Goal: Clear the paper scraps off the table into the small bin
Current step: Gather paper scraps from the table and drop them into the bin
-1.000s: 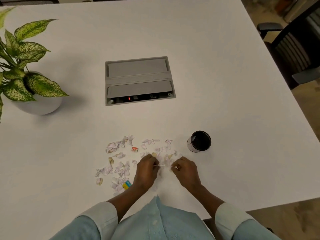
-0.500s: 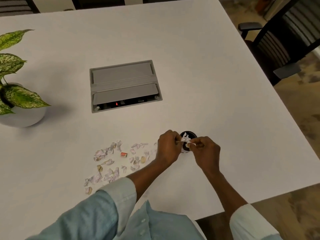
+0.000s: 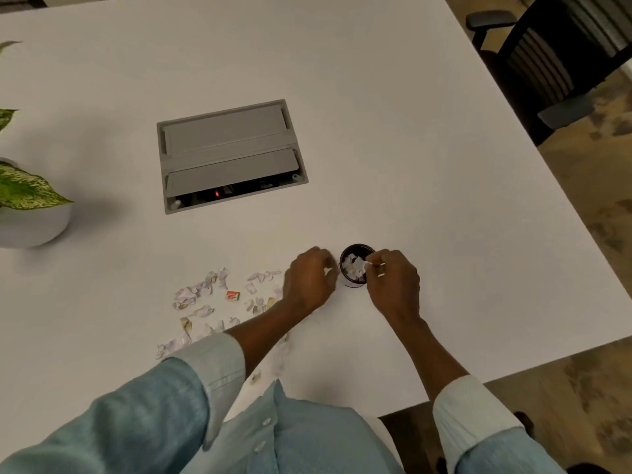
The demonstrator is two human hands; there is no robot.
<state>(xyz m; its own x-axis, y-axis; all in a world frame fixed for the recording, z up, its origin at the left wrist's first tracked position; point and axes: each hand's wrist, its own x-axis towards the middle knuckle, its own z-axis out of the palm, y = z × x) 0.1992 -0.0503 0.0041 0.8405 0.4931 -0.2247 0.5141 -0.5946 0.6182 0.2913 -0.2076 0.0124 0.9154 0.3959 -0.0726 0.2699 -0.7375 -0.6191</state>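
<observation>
A small black bin (image 3: 355,248) stands on the white table (image 3: 410,165) with several pale scraps inside it. My right hand (image 3: 393,282) hovers over the bin's right rim, its fingertips pinched on a white paper scrap above the opening. Just left of the bin is my left hand (image 3: 309,280), fingers curled; a bit of white shows at its fingertips, but whether it holds anything is unclear. A scatter of torn paper scraps (image 3: 201,292) lies on the table left of and partly under my left forearm, with a small red scrap (image 3: 233,295) among them.
A grey cable hatch (image 3: 229,153) is set into the table behind the bin. A potted plant (image 3: 24,206) in a white pot stands at the far left. A dark chair (image 3: 561,63) is beyond the table's right edge. The front edge lies close to my body.
Both hands carried scraps from the pile to the bin. Since half a second ago the left hand has drawn back to the left of the bin; more scraps lie inside it.
</observation>
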